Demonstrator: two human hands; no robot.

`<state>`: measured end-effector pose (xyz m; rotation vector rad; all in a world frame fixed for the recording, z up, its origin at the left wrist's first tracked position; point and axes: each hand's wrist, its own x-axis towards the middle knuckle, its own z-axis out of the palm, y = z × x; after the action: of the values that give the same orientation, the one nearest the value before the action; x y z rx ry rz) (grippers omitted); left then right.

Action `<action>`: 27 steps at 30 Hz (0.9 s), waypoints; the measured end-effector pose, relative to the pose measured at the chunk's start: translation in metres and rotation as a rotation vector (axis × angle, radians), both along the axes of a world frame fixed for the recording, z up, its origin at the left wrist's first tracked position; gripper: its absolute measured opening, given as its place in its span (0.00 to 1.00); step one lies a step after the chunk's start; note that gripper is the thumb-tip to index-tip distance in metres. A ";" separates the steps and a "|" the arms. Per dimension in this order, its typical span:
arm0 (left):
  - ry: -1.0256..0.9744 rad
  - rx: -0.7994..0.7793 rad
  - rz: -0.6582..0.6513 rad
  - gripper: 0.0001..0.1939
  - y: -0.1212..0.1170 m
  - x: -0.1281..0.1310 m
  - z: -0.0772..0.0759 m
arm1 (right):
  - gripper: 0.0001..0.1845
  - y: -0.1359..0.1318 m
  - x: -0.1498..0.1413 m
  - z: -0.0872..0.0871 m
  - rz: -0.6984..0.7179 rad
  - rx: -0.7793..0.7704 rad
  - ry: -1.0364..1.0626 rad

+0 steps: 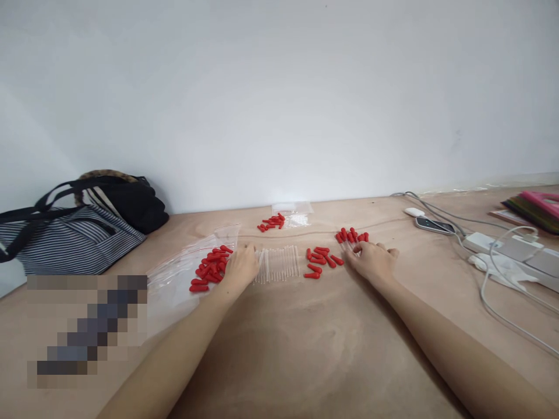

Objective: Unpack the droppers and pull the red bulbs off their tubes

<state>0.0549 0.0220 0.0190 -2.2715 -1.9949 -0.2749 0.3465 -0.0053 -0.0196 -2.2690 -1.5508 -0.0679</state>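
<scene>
My left hand (243, 263) is at the left end of a row of thin clear tubes (279, 265), its fingers curled together; what they hold, if anything, is hidden. Beside it, a pile of red rubber bulbs (212, 267) lies on a clear zip bag (174, 267). Over on the right, my right hand (374, 262) is low over a bunch of droppers (349, 237), clear tubes fitted with red bulbs. Its fingers are apart, and the thumb is by the tubes. Several loose red bulbs (321, 257) lie between the tube row and that hand.
Near the wall lie more red bulbs (271, 222) and a clear bag of tubes (297, 219). A striped bag (74, 238) and a black bag (142, 203) stand left. Cables, a small dark device (434, 225) and a white power strip (539, 262) occupy the right side.
</scene>
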 end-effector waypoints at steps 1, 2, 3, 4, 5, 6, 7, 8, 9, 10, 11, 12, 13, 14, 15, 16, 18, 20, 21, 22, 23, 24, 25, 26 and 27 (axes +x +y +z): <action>-0.019 0.030 -0.032 0.11 -0.008 0.000 -0.001 | 0.19 0.001 -0.001 0.000 -0.002 -0.018 -0.003; -0.051 0.053 -0.089 0.11 -0.017 0.001 -0.003 | 0.19 0.002 -0.002 0.000 -0.002 -0.036 -0.005; -0.100 0.065 -0.183 0.10 -0.027 0.000 -0.006 | 0.19 0.003 -0.004 -0.001 -0.002 -0.052 -0.007; -0.163 0.053 -0.303 0.08 -0.038 0.000 -0.011 | 0.19 0.004 -0.005 -0.001 0.001 -0.069 -0.007; -0.227 0.025 -0.429 0.07 -0.047 0.000 -0.016 | 0.19 0.005 -0.006 -0.001 0.004 -0.085 -0.006; -0.285 -0.006 -0.528 0.05 -0.056 0.000 -0.021 | 0.19 0.006 -0.006 -0.001 0.003 -0.099 -0.006; -0.335 -0.033 -0.585 0.04 -0.063 -0.001 -0.026 | 0.19 0.006 -0.006 -0.001 -0.002 -0.109 -0.006; -0.377 -0.055 -0.614 0.04 -0.069 -0.001 -0.030 | 0.18 0.007 -0.006 -0.001 -0.010 -0.113 -0.005; -0.412 -0.070 -0.617 0.04 -0.073 0.000 -0.032 | 0.18 0.007 -0.007 0.000 -0.016 -0.109 -0.002; -0.441 -0.082 -0.604 0.04 -0.075 0.000 -0.033 | 0.18 0.006 -0.007 0.000 -0.020 -0.094 0.006; -0.465 -0.094 -0.591 0.04 -0.076 0.001 -0.033 | 0.18 0.005 -0.008 0.002 -0.021 -0.068 0.017; -0.485 -0.105 -0.578 0.05 -0.076 0.002 -0.032 | 0.18 0.003 -0.010 0.003 -0.016 -0.030 0.033; -0.505 -0.112 -0.567 0.05 -0.076 0.004 -0.030 | 0.18 0.001 -0.013 0.005 -0.006 0.019 0.055; -0.527 -0.118 -0.557 0.06 -0.075 0.005 -0.029 | 0.19 -0.003 -0.018 0.007 0.013 0.075 0.081; -0.554 -0.122 -0.547 0.07 -0.074 0.007 -0.028 | 0.19 -0.008 -0.024 0.008 0.041 0.136 0.109; -0.588 -0.125 -0.537 0.08 -0.073 0.010 -0.028 | 0.19 -0.014 -0.032 0.009 0.081 0.196 0.138; -0.694 -0.133 -0.513 0.10 -0.071 0.015 -0.030 | 0.18 -0.028 -0.050 0.011 0.188 0.298 0.186; -0.860 -0.175 -0.481 0.12 -0.069 0.023 -0.036 | 0.18 -0.045 -0.071 0.010 0.337 0.362 0.213; -0.956 -0.208 -0.464 0.14 -0.068 0.027 -0.039 | 0.18 -0.052 -0.081 0.009 0.415 0.371 0.215; -1.051 -0.243 -0.448 0.15 -0.067 0.032 -0.042 | 0.17 -0.059 -0.090 0.008 0.478 0.375 0.213; -1.137 -0.272 -0.430 0.16 -0.067 0.037 -0.044 | 0.17 -0.064 -0.098 0.006 0.528 0.378 0.212; -1.208 -0.292 -0.415 0.17 -0.066 0.042 -0.045 | 0.17 -0.068 -0.104 0.005 0.564 0.383 0.212; -1.258 -0.301 -0.401 0.18 -0.066 0.046 -0.044 | 0.17 -0.071 -0.108 0.004 0.593 0.388 0.213; -1.287 -0.302 -0.388 0.17 -0.066 0.049 -0.043 | 0.17 -0.072 -0.111 0.002 0.618 0.395 0.217; -1.297 -0.294 -0.379 0.17 -0.066 0.051 -0.040 | 0.17 -0.072 -0.111 0.001 0.641 0.402 0.220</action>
<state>0.1054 -0.0436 -0.0206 -2.9990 -1.9536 -2.0355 0.2355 -0.0771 -0.0184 -1.3607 -1.8623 0.0434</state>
